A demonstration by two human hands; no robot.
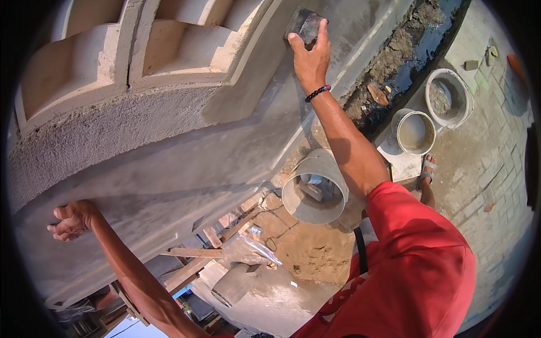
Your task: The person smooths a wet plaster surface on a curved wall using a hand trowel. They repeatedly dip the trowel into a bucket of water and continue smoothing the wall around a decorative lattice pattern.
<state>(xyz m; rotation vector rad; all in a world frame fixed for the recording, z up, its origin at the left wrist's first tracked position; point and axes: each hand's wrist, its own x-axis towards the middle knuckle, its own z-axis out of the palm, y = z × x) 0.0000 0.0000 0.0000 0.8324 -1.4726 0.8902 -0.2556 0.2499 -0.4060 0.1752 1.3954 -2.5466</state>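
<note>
Grey plaster (pixel 163 169) looks mostly smoothed; a rough band (pixel 124 118) remains. Right hand (pixel 311 61) grips dark block (pixel 306 26); left hand (pixel 76 218) half-curled, contents unclear.

Bright daylight warms the blocks (pixel 179 46), paving (pixel 499 169) and red shirt (pixel 411 265). The wall (pixel 152 163) lies mostly in grey shade, crossed by darker shadow bands. Bluish sheen glints on the ditch water (pixel 420 53). Straight edges bow toward the black fisheye rim; the lower-left clutter (pixel 101 324) seems slightly soft.
</note>
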